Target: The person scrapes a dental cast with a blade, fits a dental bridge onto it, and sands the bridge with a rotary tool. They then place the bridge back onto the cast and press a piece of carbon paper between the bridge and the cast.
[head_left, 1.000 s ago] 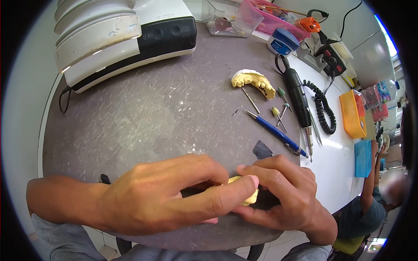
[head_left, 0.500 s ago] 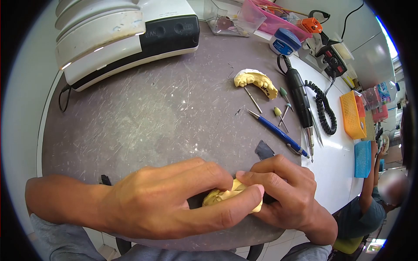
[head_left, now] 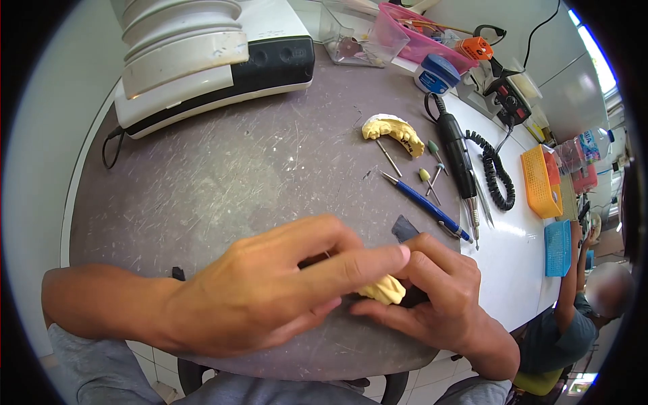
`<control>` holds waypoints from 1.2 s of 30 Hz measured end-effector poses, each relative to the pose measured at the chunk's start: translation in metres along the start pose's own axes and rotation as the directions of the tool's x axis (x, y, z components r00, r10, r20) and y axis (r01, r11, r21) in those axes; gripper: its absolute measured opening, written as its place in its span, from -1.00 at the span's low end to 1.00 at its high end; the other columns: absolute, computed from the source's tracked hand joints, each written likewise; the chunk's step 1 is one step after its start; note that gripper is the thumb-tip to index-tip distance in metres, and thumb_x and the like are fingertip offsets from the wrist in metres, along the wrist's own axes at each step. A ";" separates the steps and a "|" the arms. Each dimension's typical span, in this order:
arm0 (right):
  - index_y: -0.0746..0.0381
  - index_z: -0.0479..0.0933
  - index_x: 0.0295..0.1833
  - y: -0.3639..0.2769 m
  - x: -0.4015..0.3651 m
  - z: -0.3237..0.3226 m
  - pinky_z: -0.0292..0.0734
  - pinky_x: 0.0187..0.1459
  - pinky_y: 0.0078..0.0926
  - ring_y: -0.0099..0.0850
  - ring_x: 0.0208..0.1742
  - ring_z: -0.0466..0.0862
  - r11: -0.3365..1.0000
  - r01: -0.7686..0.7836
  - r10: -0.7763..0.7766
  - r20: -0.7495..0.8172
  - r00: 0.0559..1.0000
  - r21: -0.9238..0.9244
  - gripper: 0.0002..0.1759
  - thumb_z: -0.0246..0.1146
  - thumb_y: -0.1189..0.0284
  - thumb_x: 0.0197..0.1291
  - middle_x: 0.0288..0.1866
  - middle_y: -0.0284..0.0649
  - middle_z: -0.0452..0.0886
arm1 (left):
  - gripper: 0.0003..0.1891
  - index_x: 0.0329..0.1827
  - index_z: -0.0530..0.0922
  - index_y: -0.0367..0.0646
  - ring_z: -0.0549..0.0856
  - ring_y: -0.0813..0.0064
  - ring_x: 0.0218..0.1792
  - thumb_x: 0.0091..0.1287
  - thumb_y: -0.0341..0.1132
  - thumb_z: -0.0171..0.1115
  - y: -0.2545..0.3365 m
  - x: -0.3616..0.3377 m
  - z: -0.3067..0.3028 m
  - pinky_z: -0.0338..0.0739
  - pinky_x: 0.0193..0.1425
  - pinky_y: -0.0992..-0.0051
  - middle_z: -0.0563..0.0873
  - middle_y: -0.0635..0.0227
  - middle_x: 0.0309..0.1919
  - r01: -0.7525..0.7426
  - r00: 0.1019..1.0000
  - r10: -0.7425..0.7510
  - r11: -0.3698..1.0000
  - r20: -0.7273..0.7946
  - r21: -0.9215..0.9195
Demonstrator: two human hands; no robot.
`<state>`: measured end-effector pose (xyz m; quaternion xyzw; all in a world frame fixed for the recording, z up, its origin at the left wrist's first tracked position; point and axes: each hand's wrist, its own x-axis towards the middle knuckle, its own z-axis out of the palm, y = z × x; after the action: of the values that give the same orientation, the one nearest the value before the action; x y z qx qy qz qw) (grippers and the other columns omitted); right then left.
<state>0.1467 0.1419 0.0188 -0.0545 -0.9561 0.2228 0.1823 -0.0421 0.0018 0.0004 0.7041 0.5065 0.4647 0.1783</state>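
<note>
A yellow dental cast is held low over the near edge of the table, mostly covered by my fingers. My right hand is closed round its right side, thumb below and forefinger above. From the left, my left hand reaches over the cast with bent fingers, its thumb stretched across to the right forefinger. The left fingertips are partly hidden, so their exact contact cannot be seen. Farther back lies a second yellow dental cast, arch-shaped with a white rim and dark writing.
Right of centre lie a blue mechanical pencil, several rotary burs and a black handpiece with a coiled cord. A white and black machine with a ribbed hose stands back left. Baskets line the right. Another person sits far right.
My left hand has lifted and shifted, its thumb moving up from the cast's near side towards my right forefinger. The cast has turned in my hands. The view has shifted slightly.
</note>
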 end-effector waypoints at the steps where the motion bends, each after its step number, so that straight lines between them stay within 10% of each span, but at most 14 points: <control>1: 0.24 0.66 -0.10 -0.001 0.002 -0.004 0.55 -0.45 -0.51 -0.44 -0.41 0.67 0.999 -0.014 0.013 0.018 1.000 0.045 -0.65 0.56 0.46 -0.02 -0.31 -0.28 0.62 | -0.29 0.33 0.57 -0.16 0.69 0.44 -0.25 0.01 -0.67 0.48 0.000 0.001 -0.002 0.64 -0.25 0.49 0.67 0.22 -0.13 0.000 1.000 0.000 1.000 -0.005 0.006; 8: 0.38 0.59 0.19 -0.008 0.006 0.013 0.72 -0.14 -0.47 -0.39 -0.03 0.78 0.720 -0.180 0.356 -0.133 0.925 0.670 -0.57 0.43 0.59 0.19 0.05 -0.05 0.69 | -0.24 0.51 0.28 -0.21 0.67 0.45 0.13 0.21 -0.72 0.31 -0.008 0.011 -0.012 0.62 0.27 0.42 0.60 0.24 0.06 0.202 0.978 -0.177 0.940 0.114 -0.274; 14: 0.31 0.57 0.27 0.007 0.003 0.006 0.73 0.06 -0.44 -0.35 0.09 0.76 0.916 -0.004 0.068 -0.146 0.987 0.401 -0.51 0.41 0.66 0.20 0.19 -0.06 0.66 | -0.26 0.54 0.21 -0.19 0.61 0.46 0.19 0.30 -0.71 0.24 -0.005 0.024 -0.007 0.53 0.38 0.45 0.48 0.22 0.21 0.294 0.953 -0.276 0.753 0.123 -0.588; 21: 0.38 0.52 0.20 0.008 -0.001 -0.003 0.75 -0.07 -0.56 -0.41 0.00 0.78 0.737 -0.157 0.335 -0.153 0.930 0.657 -0.54 0.45 0.65 0.18 0.03 -0.16 0.68 | -0.48 0.39 0.35 -0.27 0.67 0.52 0.06 0.40 -0.50 0.31 -0.007 0.039 0.002 0.62 0.23 0.51 0.53 0.23 0.15 0.412 0.879 -0.459 0.596 0.129 -0.689; 36: 0.40 0.51 0.18 0.012 -0.003 0.001 0.79 0.03 -0.51 -0.30 0.06 0.76 0.705 -0.170 0.318 -0.093 0.943 0.688 -0.53 0.42 0.75 0.14 0.17 -0.08 0.55 | -0.65 0.14 0.53 -0.33 0.73 0.59 -0.08 0.36 -0.45 0.41 -0.007 0.034 -0.009 0.66 0.09 0.58 0.73 0.27 -0.12 0.647 0.740 -0.567 0.452 0.362 -0.614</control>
<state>0.1499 0.1517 0.0117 -0.1346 -0.7711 0.5673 0.2556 -0.0511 0.0326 0.0160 0.3741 0.4949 0.4889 0.6133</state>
